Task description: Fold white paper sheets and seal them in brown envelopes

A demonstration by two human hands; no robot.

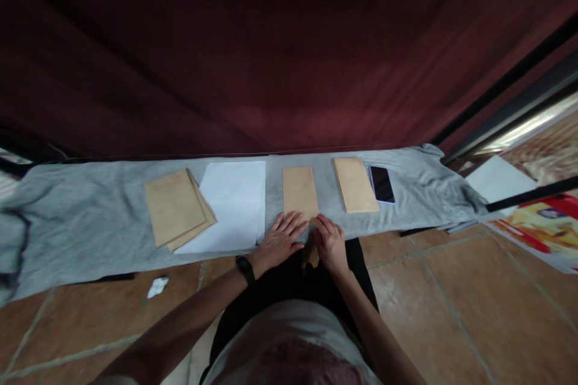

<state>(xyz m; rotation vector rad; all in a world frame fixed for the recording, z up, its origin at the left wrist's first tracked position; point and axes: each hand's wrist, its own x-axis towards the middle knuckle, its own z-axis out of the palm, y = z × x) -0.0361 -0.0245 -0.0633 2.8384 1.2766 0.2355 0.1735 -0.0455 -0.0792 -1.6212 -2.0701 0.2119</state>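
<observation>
A brown envelope (pixel 300 191) lies in the middle of a grey cloth (pixel 90 210) spread on the floor. My left hand (pixel 279 242), with a black band on the wrist, lies flat with its fingers spread on the envelope's near edge. My right hand (pixel 330 242) rests beside it at the same near edge, fingers bent down onto the envelope or the cloth. Nothing is lifted.
To the left lie white sheets (pixel 232 204) and a small stack of brown envelopes (pixel 177 207). To the right are another brown envelope (pixel 355 184) and a dark phone (pixel 382 184). A crumpled white scrap (pixel 157 286) lies on the tiles. More paper (pixel 497 179) and a colourful print (pixel 544 228) are far right.
</observation>
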